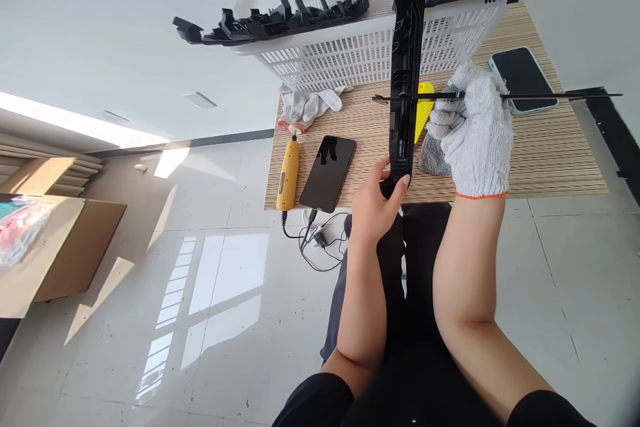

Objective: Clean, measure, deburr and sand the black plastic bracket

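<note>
A long black plastic part (404,47) stretches away from the bare left hand (374,205), which grips its near end. The gloved right hand (475,130) is closed around a thin black strip (540,96) that crosses the part; whether they touch cannot be told. Work looks under way: the strip lies crosswise, not seated along the part, and any finished portion is unclear. Just left of the glove are a yellow tool (423,113) and a grey cloth (433,156) on the tabletop (555,160). Beyond both hands, more black parts (280,21) rest on a white basket (330,57); done or waiting, I cannot tell. A dark phone (328,173) lies left of the left hand.
</note>
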{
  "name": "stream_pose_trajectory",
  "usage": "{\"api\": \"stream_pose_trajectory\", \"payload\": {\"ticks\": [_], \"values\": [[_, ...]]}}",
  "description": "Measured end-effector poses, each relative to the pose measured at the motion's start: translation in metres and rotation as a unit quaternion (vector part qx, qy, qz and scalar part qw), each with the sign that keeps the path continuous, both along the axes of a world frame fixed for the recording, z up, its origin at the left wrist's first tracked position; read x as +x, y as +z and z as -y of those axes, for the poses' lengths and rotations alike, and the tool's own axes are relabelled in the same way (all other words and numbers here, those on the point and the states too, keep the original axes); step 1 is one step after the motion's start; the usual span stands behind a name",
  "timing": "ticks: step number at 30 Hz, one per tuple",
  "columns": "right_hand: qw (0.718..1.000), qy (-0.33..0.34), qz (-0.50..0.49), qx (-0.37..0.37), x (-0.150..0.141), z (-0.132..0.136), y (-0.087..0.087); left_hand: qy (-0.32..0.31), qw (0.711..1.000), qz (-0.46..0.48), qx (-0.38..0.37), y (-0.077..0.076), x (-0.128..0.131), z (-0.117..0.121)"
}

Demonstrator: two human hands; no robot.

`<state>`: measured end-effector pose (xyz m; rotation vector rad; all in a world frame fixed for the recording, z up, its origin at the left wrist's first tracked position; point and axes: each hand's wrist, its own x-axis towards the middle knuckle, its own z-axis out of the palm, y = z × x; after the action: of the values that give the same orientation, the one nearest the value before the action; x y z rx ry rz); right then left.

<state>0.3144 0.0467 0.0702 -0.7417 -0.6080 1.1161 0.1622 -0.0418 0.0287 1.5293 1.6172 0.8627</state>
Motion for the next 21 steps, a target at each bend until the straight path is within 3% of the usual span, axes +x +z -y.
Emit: {"api": "stream_pose_trajectory", "payload": {"ticks": [21], "values": [[0.994,0.051,-0.097,-0.020,0.0000,-0.0039,-0.0021,-0.003,1.000,0.004,0.005,-0.0025,-0.0004,-0.0010]]}}
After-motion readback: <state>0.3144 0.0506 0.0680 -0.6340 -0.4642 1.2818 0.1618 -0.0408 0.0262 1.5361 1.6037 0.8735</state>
